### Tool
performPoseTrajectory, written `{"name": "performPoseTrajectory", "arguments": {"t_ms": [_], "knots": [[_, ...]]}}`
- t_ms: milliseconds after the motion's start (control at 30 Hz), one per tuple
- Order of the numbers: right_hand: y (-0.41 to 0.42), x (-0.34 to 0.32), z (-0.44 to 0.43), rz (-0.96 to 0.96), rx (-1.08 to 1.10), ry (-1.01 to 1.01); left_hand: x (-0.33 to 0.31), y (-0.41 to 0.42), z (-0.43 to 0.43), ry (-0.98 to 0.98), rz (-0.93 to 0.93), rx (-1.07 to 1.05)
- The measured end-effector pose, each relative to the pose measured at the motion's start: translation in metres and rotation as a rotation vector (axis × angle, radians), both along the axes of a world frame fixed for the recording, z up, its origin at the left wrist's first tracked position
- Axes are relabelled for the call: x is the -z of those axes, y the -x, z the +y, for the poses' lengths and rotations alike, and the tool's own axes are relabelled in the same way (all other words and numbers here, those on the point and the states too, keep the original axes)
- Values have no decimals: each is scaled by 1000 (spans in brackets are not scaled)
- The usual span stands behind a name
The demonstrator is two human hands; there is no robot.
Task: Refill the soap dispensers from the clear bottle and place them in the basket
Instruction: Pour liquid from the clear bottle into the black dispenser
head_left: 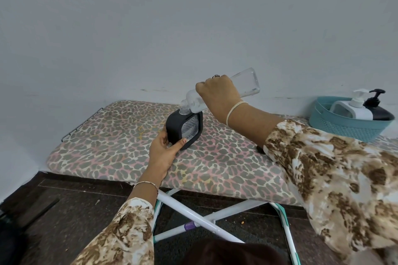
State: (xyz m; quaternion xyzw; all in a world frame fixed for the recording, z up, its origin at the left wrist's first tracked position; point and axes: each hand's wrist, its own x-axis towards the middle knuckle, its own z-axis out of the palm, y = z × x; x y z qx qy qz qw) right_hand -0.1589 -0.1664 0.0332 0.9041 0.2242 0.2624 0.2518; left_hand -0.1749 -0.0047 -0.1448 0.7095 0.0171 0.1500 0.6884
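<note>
A black square soap dispenser (174, 127) with a clear window stands upright on the leopard-print board (112, 142), its pump off. My left hand (164, 150) grips its lower left corner. My right hand (219, 94) holds the clear bottle (245, 84) tilted down to the left, its neck resting at the dispenser's open mouth. A teal basket (344, 127) at the far right holds a white dispenser (357, 107) and a black pump dispenser (379, 109).
The board is a low ironing board with white crossed legs (193, 211) over a dark floor. A metal rack (81, 122) sticks out at its left end. A small dark object (260, 149) lies partly hidden under my right forearm. A pale wall stands close behind.
</note>
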Motion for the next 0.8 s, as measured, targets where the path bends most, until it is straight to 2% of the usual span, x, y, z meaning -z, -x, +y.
{"name": "performPoseTrajectory", "arguments": {"t_ms": [567, 800], "knots": [[-1, -2, 1, 0, 3, 15, -5, 3, -2, -2, -26, 25], [1, 8, -6, 62, 49, -59, -2, 2, -3, -106, -25, -28]]}}
